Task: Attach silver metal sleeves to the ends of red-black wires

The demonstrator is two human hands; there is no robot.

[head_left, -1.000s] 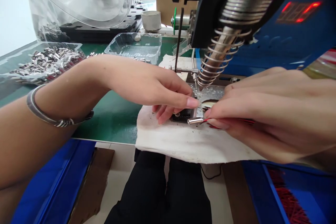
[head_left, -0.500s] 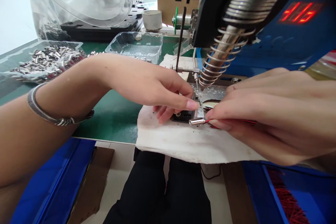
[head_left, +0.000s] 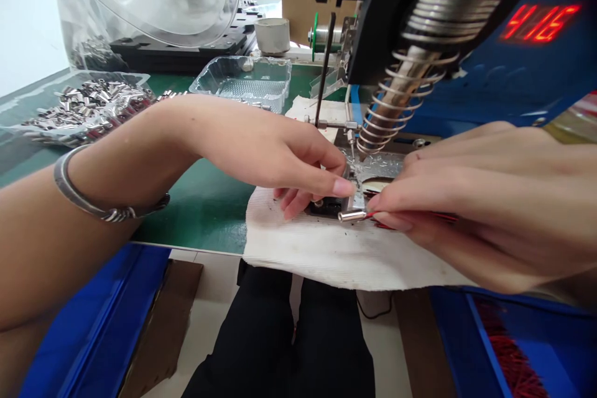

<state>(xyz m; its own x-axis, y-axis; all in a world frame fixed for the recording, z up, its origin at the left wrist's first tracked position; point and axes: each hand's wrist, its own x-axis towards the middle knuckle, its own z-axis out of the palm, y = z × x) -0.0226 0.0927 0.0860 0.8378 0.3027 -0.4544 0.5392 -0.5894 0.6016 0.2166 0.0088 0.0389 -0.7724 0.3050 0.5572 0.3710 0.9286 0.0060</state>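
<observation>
My right hand (head_left: 471, 199) pinches a thin red wire (head_left: 372, 214) between thumb and fingertips. At the wire's end a small silver metal cylinder (head_left: 352, 216) points left, just above the white cloth. More red wires lie under this hand. My left hand (head_left: 275, 152) reaches in from the left, its thumb and index finger closed at a small metal fixture (head_left: 357, 196); what is between those fingertips is hidden. The other fingers curl beside the fixture's dark base. Above both hands slants a soldering iron (head_left: 385, 106) wrapped in a coiled spring, its tip close over the fixture.
A clear tray of silver metal cylinders (head_left: 93, 106) stands at left, with another clear plastic tray (head_left: 275, 84) behind my left hand. White cloth (head_left: 317, 249) covers the table's front edge. A blue machine (head_left: 517, 87) with a red display stands right; a blue bin (head_left: 550, 336) holds red wires below.
Both hands and the metal cylinder stay almost in place. The whole view has shifted slightly, and the red digits on the display look different.
</observation>
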